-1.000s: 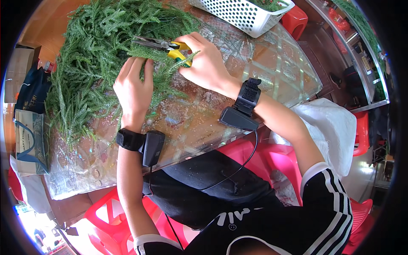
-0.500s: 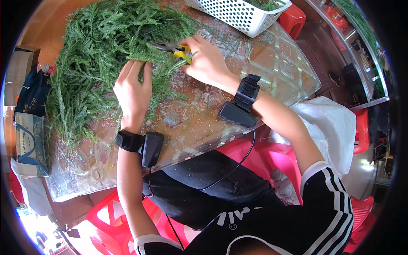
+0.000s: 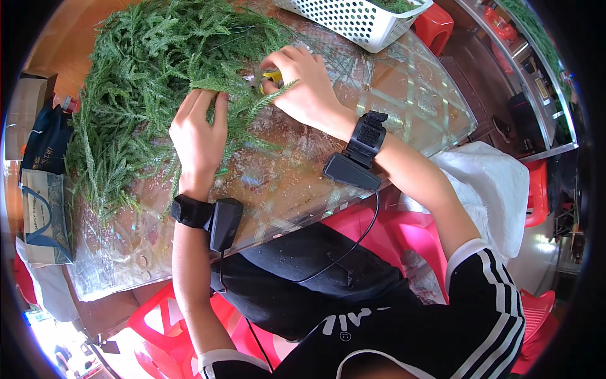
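Note:
My left hand (image 3: 201,129) is closed on a green artificial pine sprig (image 3: 224,85), pinched between thumb and fingers at the front of the pile. To its right, my right hand (image 3: 303,85) is curled round yellow-handled pliers (image 3: 273,76). Most of the pliers is hidden by the hand and the greenery, and I cannot tell whether the jaws touch the sprig. A large heap of green artificial pine branches (image 3: 139,76) spreads beyond and to the left of my hands.
White specks litter the table's clear cover (image 3: 271,170). At the back stands a white perforated basket (image 3: 353,25) with greenery inside. Paper bags (image 3: 47,215) stand by the left edge. A white sack (image 3: 483,189) and red stools (image 3: 435,28) are to the right.
My right hand has turned and its fingers have lifted slightly. The pliers' dark jaws, which pointed left over the greenery, are now mostly out of sight. My left hand has hardly moved.

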Demonstrator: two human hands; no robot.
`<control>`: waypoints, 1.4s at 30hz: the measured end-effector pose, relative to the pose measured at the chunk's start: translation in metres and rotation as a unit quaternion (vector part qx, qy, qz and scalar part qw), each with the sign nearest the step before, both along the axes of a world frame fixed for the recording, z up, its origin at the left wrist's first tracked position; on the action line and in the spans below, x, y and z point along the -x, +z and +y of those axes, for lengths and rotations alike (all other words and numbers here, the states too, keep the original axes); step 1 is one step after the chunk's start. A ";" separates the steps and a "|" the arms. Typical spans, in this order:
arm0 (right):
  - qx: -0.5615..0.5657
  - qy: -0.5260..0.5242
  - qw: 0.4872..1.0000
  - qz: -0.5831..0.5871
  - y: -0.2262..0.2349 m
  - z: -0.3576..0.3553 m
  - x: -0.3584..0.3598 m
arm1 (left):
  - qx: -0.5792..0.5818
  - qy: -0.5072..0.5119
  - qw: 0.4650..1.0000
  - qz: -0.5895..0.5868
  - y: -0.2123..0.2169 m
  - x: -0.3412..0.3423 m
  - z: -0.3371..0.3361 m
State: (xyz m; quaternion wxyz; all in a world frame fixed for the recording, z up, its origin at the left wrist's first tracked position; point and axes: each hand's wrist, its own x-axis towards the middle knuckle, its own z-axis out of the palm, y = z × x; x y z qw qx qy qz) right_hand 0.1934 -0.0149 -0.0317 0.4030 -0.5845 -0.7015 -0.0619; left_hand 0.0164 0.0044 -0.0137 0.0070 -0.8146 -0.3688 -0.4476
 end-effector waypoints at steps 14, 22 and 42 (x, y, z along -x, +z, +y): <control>-0.024 0.224 0.953 0.201 0.016 -0.005 0.006 | -0.052 0.010 0.998 0.046 0.001 0.000 -0.002; -0.052 0.211 0.973 0.078 0.007 -0.001 0.009 | -0.056 -0.021 0.996 0.058 0.001 -0.001 -0.002; -0.031 0.210 0.970 0.116 0.011 -0.003 0.006 | 0.005 -0.051 0.999 -0.017 0.004 -0.002 -0.005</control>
